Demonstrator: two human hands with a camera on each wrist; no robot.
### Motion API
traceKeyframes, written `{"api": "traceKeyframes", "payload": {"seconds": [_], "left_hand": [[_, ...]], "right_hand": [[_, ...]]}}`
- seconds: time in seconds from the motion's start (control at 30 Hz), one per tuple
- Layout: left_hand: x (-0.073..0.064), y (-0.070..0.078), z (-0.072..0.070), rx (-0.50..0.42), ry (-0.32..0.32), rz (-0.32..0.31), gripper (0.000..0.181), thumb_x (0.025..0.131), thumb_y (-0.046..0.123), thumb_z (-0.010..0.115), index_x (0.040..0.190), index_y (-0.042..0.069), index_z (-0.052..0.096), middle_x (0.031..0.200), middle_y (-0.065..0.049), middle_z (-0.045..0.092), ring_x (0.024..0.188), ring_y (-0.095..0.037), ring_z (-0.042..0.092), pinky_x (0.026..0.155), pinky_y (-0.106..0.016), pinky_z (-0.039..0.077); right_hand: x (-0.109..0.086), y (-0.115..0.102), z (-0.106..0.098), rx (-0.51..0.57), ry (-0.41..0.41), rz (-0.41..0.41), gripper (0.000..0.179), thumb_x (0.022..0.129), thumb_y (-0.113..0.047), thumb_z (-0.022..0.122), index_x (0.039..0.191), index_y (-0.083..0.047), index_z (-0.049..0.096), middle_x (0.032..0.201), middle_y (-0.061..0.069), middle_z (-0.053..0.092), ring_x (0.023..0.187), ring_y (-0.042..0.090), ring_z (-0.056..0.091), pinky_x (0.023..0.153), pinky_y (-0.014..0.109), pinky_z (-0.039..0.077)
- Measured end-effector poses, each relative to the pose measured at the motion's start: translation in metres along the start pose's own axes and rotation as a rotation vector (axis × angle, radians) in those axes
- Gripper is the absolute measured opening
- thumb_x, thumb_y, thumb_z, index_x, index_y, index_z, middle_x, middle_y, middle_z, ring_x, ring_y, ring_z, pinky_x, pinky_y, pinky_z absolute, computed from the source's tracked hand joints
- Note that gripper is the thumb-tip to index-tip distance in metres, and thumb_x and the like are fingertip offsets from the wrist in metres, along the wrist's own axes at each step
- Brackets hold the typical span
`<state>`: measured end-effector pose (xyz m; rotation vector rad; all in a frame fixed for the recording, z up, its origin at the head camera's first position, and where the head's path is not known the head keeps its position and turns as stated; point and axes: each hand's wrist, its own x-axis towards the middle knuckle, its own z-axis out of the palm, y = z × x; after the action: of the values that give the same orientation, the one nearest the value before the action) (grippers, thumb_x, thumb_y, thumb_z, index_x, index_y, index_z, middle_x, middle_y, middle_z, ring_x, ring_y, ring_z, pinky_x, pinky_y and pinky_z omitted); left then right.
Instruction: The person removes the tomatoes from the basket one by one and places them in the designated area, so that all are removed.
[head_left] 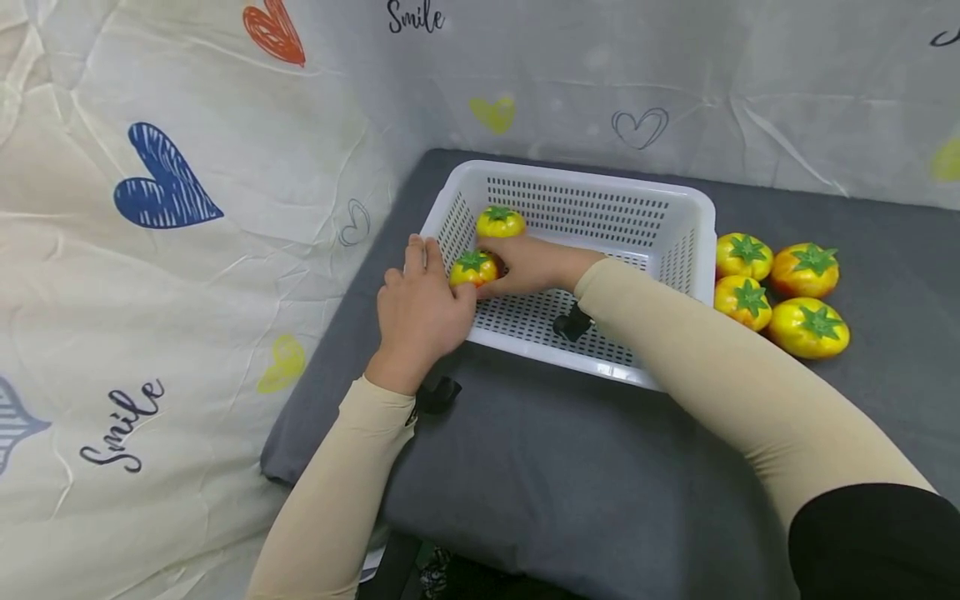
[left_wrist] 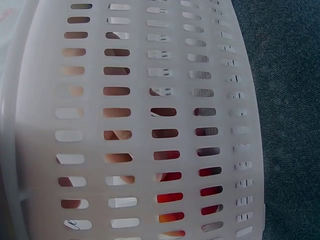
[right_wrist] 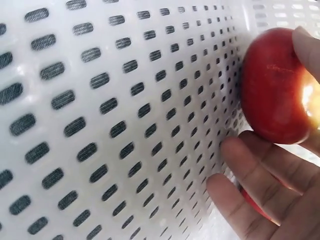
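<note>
A white slotted plastic basket (head_left: 600,179) stands on the grey-covered table. My left hand (head_left: 423,312) holds its near left corner at the rim; the left wrist view shows the slotted wall (left_wrist: 135,100) close up. Inside the basket, my right hand (head_left: 528,262) grips a yellow-red tomato (head_left: 472,268) with a green leafy top, near the left wall. In the right wrist view, thumb and fingers lie about this tomato's red underside (right_wrist: 272,87). Another tomato (head_left: 500,222) sits just behind it in the basket. Part of a red thing (right_wrist: 257,205) shows behind the fingers there.
Several more tomatoes (head_left: 808,327) lie grouped on the table (head_left: 900,400) just right of the basket. A pale cloth wall (head_left: 247,167) printed with hearts and words rises at the left and behind. My right forearm crosses over the basket's near right rim.
</note>
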<state>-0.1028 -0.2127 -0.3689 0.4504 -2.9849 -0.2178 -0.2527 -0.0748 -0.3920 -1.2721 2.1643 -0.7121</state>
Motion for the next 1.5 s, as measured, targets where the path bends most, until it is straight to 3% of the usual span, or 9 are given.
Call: {"api": "traceKeyframes", "payload": {"seconds": [0.43, 0.73, 1.23, 1.5], "left_hand": [[0.0, 0.004, -0.001, 0.004, -0.01, 0.003, 0.076, 0.098, 0.039, 0.044, 0.162, -0.001, 0.035, 0.169, -0.022, 0.029, 0.095, -0.045, 0.052, 0.085, -0.058, 0.05], [-0.002, 0.011, 0.001, -0.021, -0.026, -0.008, 0.076, 0.098, 0.039, 0.045, 0.162, 0.0, 0.034, 0.17, -0.02, 0.028, 0.096, -0.044, 0.051, 0.085, -0.057, 0.05], [0.001, 0.012, -0.004, -0.003, -0.019, 0.002, 0.074, 0.1, 0.037, 0.045, 0.162, -0.001, 0.034, 0.17, -0.021, 0.027, 0.098, -0.045, 0.052, 0.085, -0.056, 0.051], [-0.004, 0.004, -0.002, -0.027, -0.029, -0.041, 0.074, 0.1, 0.036, 0.04, 0.163, -0.001, 0.032, 0.17, -0.021, 0.026, 0.103, -0.048, 0.05, 0.091, -0.061, 0.048]], "right_hand": [[-0.012, -0.001, -0.008, -0.041, 0.06, 0.052, 0.069, 0.09, -0.047, 0.081, 0.143, -0.013, 0.055, 0.131, 0.004, 0.063, 0.118, 0.021, 0.059, 0.109, 0.039, 0.048], [-0.027, 0.003, -0.016, -0.031, 0.093, 0.108, 0.079, 0.089, -0.047, 0.081, 0.152, -0.012, 0.051, 0.133, 0.007, 0.064, 0.111, 0.023, 0.061, 0.105, 0.039, 0.052], [-0.048, 0.002, -0.032, 0.055, 0.16, 0.118, 0.079, 0.088, -0.047, 0.082, 0.152, -0.013, 0.051, 0.137, 0.008, 0.062, 0.113, 0.026, 0.061, 0.102, 0.042, 0.054], [-0.057, 0.0, -0.023, 0.093, 0.153, 0.119, 0.077, 0.088, -0.047, 0.082, 0.151, -0.017, 0.051, 0.132, 0.007, 0.064, 0.109, 0.025, 0.063, 0.098, 0.041, 0.056]]}}
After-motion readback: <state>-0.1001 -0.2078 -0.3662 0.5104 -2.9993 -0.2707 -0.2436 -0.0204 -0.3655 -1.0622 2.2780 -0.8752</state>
